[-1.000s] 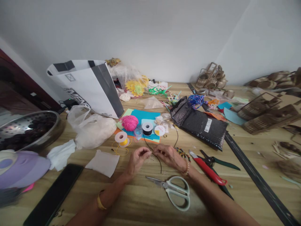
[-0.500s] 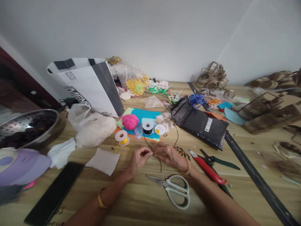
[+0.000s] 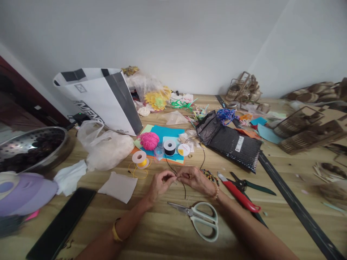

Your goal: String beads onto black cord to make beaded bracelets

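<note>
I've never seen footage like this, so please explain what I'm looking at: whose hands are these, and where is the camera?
There is no machine here: a person works with two bare hands. The camera sits on their head, looking forward and down, so the arms enter from the bottom edge. The left hand and right hand meet over a pale wooden table, both pinching a thin black cord. Nearer the person lie scissors with pale green handles; to the right, a red-handled hand tool. Farther back are a pink ball of yarn, a spool of black thread, a black padded mailer bag and a white paper shopping bag.
</note>
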### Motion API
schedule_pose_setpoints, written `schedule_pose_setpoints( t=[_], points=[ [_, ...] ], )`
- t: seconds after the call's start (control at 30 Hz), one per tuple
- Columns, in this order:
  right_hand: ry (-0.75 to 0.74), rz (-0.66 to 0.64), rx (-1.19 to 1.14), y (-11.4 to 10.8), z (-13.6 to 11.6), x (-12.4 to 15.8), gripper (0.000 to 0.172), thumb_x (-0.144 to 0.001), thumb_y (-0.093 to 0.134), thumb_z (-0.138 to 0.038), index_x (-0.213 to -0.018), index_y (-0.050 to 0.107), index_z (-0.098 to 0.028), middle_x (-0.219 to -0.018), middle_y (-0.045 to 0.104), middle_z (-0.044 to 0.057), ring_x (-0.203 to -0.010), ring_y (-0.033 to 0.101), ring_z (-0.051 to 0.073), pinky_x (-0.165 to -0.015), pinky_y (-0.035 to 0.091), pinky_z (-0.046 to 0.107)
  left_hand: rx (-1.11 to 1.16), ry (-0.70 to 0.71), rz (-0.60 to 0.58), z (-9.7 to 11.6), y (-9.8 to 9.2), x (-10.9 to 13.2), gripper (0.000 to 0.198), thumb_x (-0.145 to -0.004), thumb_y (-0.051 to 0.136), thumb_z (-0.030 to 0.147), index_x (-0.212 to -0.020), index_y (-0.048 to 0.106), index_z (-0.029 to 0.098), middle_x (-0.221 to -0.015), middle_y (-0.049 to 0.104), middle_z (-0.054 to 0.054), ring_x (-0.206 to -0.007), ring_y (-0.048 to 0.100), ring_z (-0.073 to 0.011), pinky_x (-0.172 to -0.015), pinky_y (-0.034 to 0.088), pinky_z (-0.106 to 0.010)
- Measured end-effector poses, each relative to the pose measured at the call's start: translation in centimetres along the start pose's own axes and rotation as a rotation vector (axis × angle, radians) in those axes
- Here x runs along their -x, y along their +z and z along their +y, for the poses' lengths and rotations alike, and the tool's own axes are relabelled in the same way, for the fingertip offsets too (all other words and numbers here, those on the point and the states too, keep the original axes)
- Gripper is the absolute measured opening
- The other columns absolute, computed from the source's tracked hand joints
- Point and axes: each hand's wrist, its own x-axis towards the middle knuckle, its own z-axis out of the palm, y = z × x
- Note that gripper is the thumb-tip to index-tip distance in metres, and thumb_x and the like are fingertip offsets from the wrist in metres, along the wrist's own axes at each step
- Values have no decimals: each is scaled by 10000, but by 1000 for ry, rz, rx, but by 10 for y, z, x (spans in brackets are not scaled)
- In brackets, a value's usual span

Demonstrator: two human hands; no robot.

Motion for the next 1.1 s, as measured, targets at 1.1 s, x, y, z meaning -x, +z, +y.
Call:
schedule_pose_setpoints(
  t=[1.1],
  points=[
    [134,6,-343,1,37,-2,207,-817,609,-336,-749,597,-141,-575,415,-53,-535,322,80,-511,245,213,-702,-52,278,49,-13,-247,638,-825,625,294,-1397,355,205,-1181,619,-190,-1133,560,-334,-906,412,-406]
  ],
)
